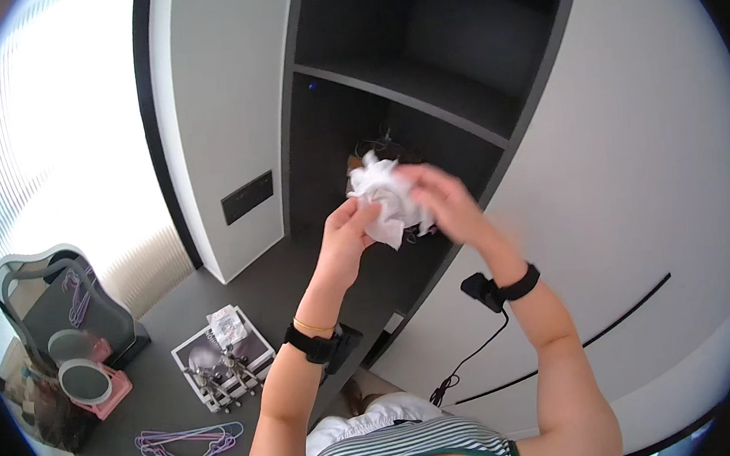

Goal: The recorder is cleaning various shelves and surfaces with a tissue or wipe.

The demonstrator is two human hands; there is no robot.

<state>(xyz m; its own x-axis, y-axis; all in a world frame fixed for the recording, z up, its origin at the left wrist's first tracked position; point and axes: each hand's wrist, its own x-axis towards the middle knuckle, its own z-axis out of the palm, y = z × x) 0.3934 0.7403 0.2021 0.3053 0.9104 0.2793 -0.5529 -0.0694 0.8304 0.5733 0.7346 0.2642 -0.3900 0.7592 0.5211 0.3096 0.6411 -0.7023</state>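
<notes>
Pinched between the thumb and fingers of my left hand point(345, 239) is a crumpled white tissue or thin cloth point(389, 203), held up in front of the dark open shelf unit. My right hand point(450, 205) is at its right side, blurred, with the fingers against or just over the white material; whether they grip it cannot be made out. Behind the tissue, cables and small items point(384, 141) lie in the lower compartment, mostly hidden.
On the dark desktop point(162, 353) are pastel hangers point(189, 451), a box point(211, 356) bearing metallic figurines point(222, 374), a pink-framed mirror point(88, 381) and a wavy-edged mirror point(69, 309). A shelf board point(393, 100) crosses the unit. A cable point(477, 351) hangs from the right wrist device point(486, 290).
</notes>
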